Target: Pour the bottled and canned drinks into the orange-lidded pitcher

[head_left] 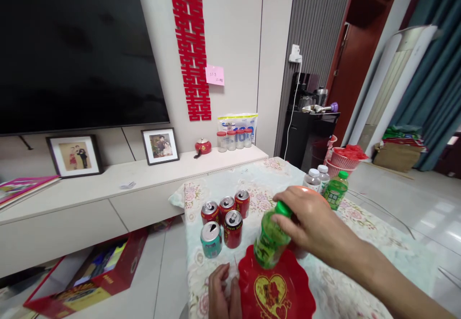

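My right hand [309, 225] is closed round the neck of a green plastic bottle [269, 243] with a green cap, held tilted just above a red plastic tray [284, 295] with a gold heart. My left hand [221, 292] rests on the flowered tablecloth [360, 261] at the tray's left edge, its fingers curled against the rim. Several drink cans [225, 218], red ones and one teal, stand to the left of the bottle.
A second green bottle [335, 190] and two white-capped bottles [317, 177] stand at the table's far right by an orange rim. Behind are a low white cabinet [108, 189] with framed photos, a television, a red box [86, 280] on the floor, and red baskets [344, 158].
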### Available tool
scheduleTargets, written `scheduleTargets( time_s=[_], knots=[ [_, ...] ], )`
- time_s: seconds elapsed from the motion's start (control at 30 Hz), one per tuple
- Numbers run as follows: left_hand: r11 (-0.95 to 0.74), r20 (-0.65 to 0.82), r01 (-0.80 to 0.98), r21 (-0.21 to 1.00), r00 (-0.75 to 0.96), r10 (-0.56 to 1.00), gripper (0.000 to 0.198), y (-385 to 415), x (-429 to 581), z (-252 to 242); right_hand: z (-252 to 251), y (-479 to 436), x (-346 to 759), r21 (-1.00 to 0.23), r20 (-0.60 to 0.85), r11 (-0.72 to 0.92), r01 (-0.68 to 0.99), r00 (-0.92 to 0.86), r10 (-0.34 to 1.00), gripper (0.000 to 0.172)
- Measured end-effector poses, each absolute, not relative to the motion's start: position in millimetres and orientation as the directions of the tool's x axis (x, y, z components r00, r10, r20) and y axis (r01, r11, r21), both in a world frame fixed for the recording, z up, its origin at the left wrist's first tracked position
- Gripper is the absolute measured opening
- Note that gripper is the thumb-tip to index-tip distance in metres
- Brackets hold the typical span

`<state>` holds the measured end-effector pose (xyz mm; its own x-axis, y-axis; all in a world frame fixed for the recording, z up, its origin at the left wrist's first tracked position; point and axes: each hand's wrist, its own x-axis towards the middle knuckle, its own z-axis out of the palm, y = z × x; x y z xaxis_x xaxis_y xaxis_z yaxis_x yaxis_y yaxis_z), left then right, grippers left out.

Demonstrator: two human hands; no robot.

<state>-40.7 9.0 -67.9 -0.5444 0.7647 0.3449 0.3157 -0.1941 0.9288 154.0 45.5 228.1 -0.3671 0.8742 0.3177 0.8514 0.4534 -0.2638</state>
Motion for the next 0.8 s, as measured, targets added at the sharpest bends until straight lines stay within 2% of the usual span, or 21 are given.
scheduleTargets(
  time_s=[0.13, 0.27, 0.3, 0.43, 0.53, 0.67, 0.8],
  knots=[
    [-0.316, 0.493, 0.416, 0.853, -0.441, 0.75, 0.041, 2.8, -31.2, -57.5, 190.9, 22.0, 149.9, -0.377, 0.183, 0.414, 0.828, -0.372, 0.91, 0.012],
    [-0.391, 0.521, 0.389, 0.834, -0.322, 0.79, 0.08, -3.4, 0.4, -28.8, 165.0, 11.6, 140.3, -0.398, 0.037, 0.348, 0.849, -0.363, 0.931, 0.011],
    [-0.412, 0.528, 0.368, 0.833, -0.309, 0.791, 0.084, -4.0, 9.2, -21.2, 161.7, 10.2, 137.8, -0.397, 0.022, 0.344, 0.851, -0.366, 0.93, 0.012],
    [-0.302, 0.39, 0.301, 0.904, -0.295, 0.872, 0.072, -0.9, 32.2, -2.0, 154.2, 8.4, 129.8, -0.384, 0.04, 0.385, 0.84, -0.401, 0.915, 0.018],
    [-0.223, 0.293, 0.28, 0.934, -0.239, 0.926, 0.067, 4.8, 34.1, 1.4, 148.6, 9.8, 126.6, -0.313, 0.06, 0.391, 0.866, -0.392, 0.918, 0.022],
    [-0.22, 0.285, 0.275, 0.936, -0.226, 0.931, 0.066, 9.6, 30.5, 2.6, 143.6, 10.3, 124.8, -0.182, 0.062, 0.351, 0.919, -0.345, 0.937, 0.02],
    [-0.203, 0.271, 0.271, 0.941, -0.243, 0.932, 0.061, 9.5, 30.8, 5.5, 146.4, 8.9, 123.7, -0.14, 0.076, 0.332, 0.933, -0.324, 0.943, 0.024]
  ],
)
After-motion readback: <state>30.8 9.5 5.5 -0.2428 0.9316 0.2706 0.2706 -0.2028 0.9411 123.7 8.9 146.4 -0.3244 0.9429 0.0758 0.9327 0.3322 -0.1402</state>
